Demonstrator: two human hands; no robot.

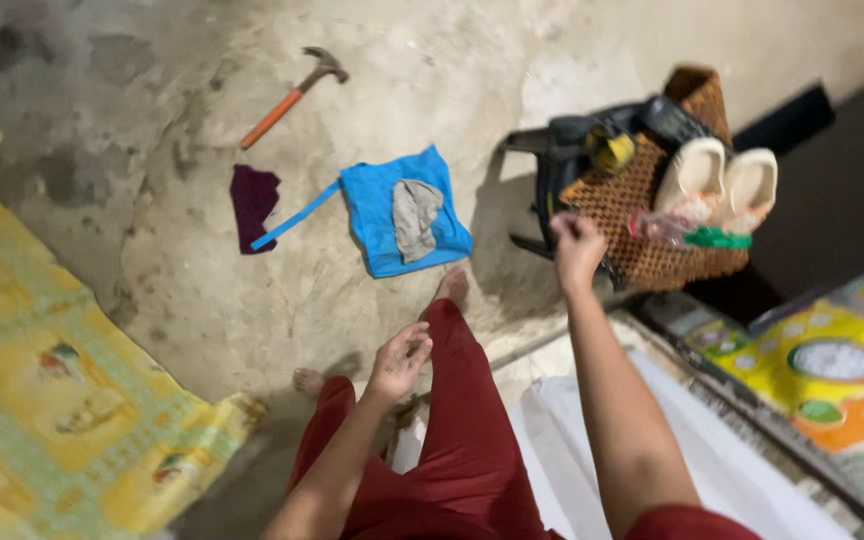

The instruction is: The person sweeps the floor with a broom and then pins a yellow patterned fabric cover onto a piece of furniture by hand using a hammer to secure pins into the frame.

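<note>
— Where are the person's hands?

— The right hand (578, 243) is stretched out to the woven brown seat (624, 212) of a dark stool (552, 165), fingers curled shut at its near edge; whether they pinch anything cannot be told. The left hand (399, 360) hangs loose and half open above the red-trousered knee (452, 400), holding nothing.

— And on the stool?

— A pair of pale slippers (717, 180) and a clear bag (667, 228), just beside the right hand. On the concrete floor (202, 290) lie a blue cloth (382, 215) with a grey rag (415, 215) on it — and, well apart, an orange-handled hammer (292, 97).
</note>
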